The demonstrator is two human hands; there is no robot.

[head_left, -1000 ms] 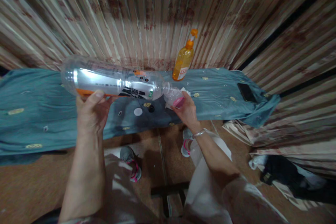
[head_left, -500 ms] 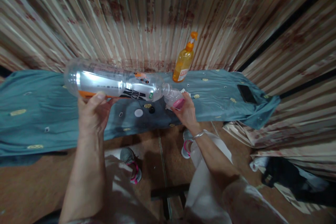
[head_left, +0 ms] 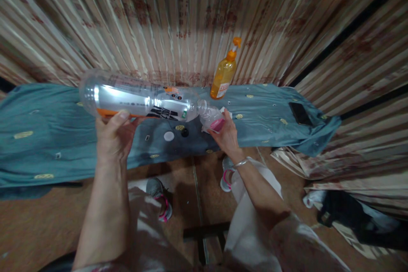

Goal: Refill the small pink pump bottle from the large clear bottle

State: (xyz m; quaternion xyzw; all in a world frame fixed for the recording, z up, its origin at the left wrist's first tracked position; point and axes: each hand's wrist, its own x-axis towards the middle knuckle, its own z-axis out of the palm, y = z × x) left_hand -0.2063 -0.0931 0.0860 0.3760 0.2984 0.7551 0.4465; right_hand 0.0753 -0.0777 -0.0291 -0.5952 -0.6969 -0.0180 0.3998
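A large clear plastic bottle (head_left: 143, 97) with a silver, orange and black label lies nearly level in the air, its neck pointing right. My left hand (head_left: 114, 136) is closed around its underside near the base. My right hand (head_left: 225, 134) grips a small clear bottle (head_left: 208, 115) with a pink label, tilted with its mouth up and to the left. The two mouths meet or nearly touch; whether liquid passes between them I cannot make out. Below the large bottle, a white cap (head_left: 168, 136) and a small black cap (head_left: 184, 132) rest on the teal cloth (head_left: 76, 144).
An orange pump bottle (head_left: 223, 75) stands at the cloth's back edge, before the pleated curtain (head_left: 165, 21). Toward the right end lies a black phone (head_left: 300, 114). A white paper-like piece (head_left: 227, 111) sits behind my right hand. A dark bag (head_left: 353, 216) is on the floor at right.
Both hands keep their grip, and the bottles stay mouth to mouth. The view has shifted very slightly; nothing else has visibly moved.
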